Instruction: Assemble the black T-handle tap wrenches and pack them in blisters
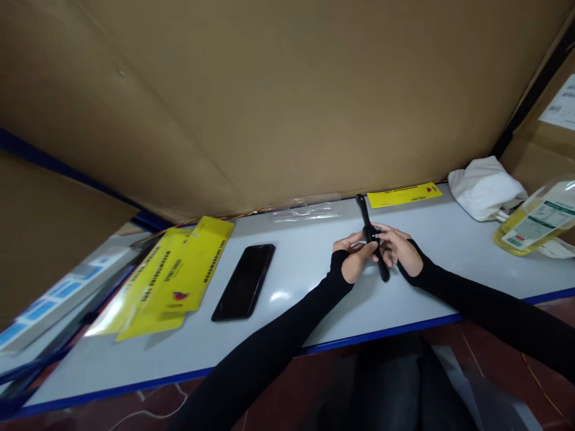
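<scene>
Both my hands meet over the white table (296, 281), gripping a slim black stick-shaped tool (365, 214) that stands tilted between them. My left hand (354, 257) wraps its fingers round the tool's lower middle. From the right, my right hand (399, 246) closes on the same stretch. The tool's top end sticks up past my fingers and its bottom end shows below them. Black sleeves cover both my arms to the wrists.
A black phone (245, 281) lies face up left of my hands. Yellow packaging cards (179, 275) are stacked further left. Another yellow card (404, 194), a clear plastic bag (305, 211), a white cloth (485, 187) and a bottle of yellow liquid (534, 221) lie along the back and right. Cardboard sheets (269, 90) wall the table.
</scene>
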The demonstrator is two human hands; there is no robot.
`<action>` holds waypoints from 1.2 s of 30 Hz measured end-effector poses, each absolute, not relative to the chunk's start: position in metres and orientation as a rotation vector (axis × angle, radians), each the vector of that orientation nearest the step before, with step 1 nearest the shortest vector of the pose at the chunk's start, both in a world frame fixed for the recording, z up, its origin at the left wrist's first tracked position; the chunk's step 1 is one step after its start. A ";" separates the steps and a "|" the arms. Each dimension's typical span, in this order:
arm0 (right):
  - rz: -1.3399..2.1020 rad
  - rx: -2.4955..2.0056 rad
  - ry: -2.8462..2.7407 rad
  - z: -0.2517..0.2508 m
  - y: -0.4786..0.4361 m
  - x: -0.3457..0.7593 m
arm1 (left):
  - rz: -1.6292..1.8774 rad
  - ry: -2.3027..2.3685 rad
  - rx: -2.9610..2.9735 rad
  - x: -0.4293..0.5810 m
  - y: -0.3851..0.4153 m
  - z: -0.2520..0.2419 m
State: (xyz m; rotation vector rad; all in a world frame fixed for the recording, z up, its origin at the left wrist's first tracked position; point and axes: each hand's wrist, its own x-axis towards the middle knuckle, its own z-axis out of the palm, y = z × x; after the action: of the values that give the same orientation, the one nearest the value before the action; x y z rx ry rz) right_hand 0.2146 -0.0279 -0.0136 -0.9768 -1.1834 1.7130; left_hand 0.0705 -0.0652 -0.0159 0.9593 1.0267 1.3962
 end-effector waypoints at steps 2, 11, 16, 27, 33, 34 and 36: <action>1.715 -1.001 -1.116 -0.014 -0.029 0.210 | 1.412 1.035 0.943 0.070 -0.065 -0.018; 1.625 -0.928 -1.037 -0.031 -0.030 0.198 | 1.423 1.016 0.944 0.069 -0.062 -0.030; 1.560 -0.903 -1.073 -0.031 -0.032 0.197 | 1.361 1.055 1.032 0.062 -0.059 -0.024; 1.602 -0.978 -0.937 -0.049 -0.012 0.200 | 1.117 1.534 1.655 0.002 -0.029 0.002; 1.579 -1.021 -0.851 -0.055 0.006 0.204 | 0.703 2.149 2.143 -0.067 0.016 0.018; 1.592 -1.014 -0.850 -0.053 0.007 0.205 | 0.567 2.225 2.165 -0.072 0.021 0.019; 1.621 -0.994 -0.857 -0.051 0.007 0.205 | 0.314 2.366 2.171 -0.076 0.029 0.019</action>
State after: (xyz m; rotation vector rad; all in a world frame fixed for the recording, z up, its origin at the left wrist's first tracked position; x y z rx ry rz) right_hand 0.2047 0.0065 -0.0506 -0.9942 -0.8572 1.6209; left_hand -0.0758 0.0291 0.0194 2.1707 2.3657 0.3136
